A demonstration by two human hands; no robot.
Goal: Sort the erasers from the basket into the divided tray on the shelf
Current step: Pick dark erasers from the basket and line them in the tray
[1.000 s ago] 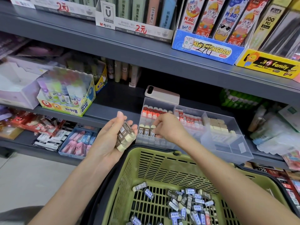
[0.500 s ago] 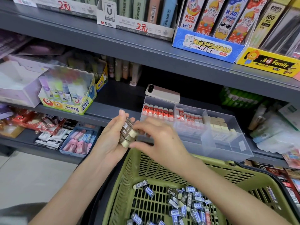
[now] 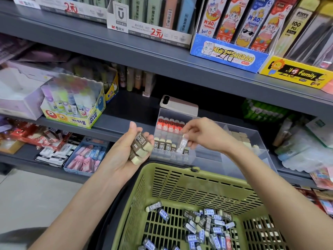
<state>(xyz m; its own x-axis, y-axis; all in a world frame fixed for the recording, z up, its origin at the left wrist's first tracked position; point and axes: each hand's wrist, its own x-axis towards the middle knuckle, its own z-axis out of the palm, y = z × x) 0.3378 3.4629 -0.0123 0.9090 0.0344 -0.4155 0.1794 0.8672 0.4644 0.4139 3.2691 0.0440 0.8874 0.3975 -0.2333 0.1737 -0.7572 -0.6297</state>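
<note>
The clear plastic tray (image 3: 252,134) is being filled: one blurry eraser (image 3: 182,145) pinched by the right hand (image 3: 207,136), brown-wrapped erasers (image 3: 141,147) held by the left hand (image 3: 122,159), many more erasers (image 3: 207,224) waiting in the green plastic basket (image 3: 180,177).

Left hand (image 3: 124,157) palm-up, cupping erasers (image 3: 141,147); right hand (image 3: 205,136) pinching single eraser (image 3: 181,146).

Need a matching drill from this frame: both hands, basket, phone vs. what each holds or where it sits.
1 left hand
2 right hand
3 green basket
4 phone

A lies behind the divided tray
B pinches one eraser over the tray
C holds a stack of brown-sleeved erasers
D loose erasers on its floor

Pairs: 1-C, 2-B, 3-D, 4-A
</note>
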